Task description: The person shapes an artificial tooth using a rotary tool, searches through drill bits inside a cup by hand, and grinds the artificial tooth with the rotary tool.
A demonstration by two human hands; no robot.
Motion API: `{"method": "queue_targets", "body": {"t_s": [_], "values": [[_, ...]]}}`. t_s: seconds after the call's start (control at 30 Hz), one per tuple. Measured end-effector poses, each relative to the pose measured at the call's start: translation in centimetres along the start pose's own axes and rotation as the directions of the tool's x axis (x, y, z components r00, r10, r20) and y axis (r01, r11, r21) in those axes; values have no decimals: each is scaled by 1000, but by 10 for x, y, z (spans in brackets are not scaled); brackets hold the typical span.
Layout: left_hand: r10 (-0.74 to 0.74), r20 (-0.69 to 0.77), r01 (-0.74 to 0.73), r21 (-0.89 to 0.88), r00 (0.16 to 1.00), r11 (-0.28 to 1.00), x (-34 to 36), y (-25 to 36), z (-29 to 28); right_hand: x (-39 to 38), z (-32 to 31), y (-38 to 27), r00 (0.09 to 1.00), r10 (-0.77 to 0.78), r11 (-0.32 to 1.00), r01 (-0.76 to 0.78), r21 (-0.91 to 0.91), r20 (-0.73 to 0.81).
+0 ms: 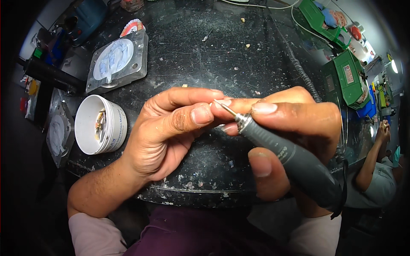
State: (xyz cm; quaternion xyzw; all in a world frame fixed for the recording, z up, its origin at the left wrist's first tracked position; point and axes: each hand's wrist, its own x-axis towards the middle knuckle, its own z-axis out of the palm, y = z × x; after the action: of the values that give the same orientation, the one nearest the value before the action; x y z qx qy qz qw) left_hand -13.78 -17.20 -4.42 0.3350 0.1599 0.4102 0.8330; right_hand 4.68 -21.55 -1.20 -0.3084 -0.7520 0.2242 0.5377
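Observation:
My right hand is closed around a dark grey rotary handpiece. The tool tilts up and left, its slim metal bur reaching my left fingertips. My left hand has its thumb and forefinger pinched together. What they grip is mostly hidden; only a tiny whitish spot shows by the bur's tip, too small to name. The right index and middle fingertips meet the left ones there. Just left of my left wrist stands a white tub with small metallic pieces inside.
A metal flask half holding plaster lies back left, beside a pink-and-white dental model. Another flask half sits far left. Green bins line the right, near the coiled cord. Another person works at far right.

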Motion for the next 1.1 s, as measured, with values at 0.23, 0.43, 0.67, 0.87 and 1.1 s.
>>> {"method": "queue_targets", "body": {"t_s": [0.23,0.43,0.67,0.87,1.1], "values": [[79,-3,-79,-39,997,996,4,4,1,1,1,4,997,-48,999,48,-6,-52],[124,26,-122,-59,992,991,3,4,-2,-4,9,5,994,20,994,-7,113,-109],[106,24,-105,-67,994,992,2,3,-1,-4,13,7,992,-43,992,56,112,-116],[114,80,-108,-70,990,992,5,3,-2,-4,10,3,991,-53,997,60,52,-125],[129,52,-126,-49,990,991,2,5,-2,-5,13,4,987,-67,996,75,54,-144]]}}
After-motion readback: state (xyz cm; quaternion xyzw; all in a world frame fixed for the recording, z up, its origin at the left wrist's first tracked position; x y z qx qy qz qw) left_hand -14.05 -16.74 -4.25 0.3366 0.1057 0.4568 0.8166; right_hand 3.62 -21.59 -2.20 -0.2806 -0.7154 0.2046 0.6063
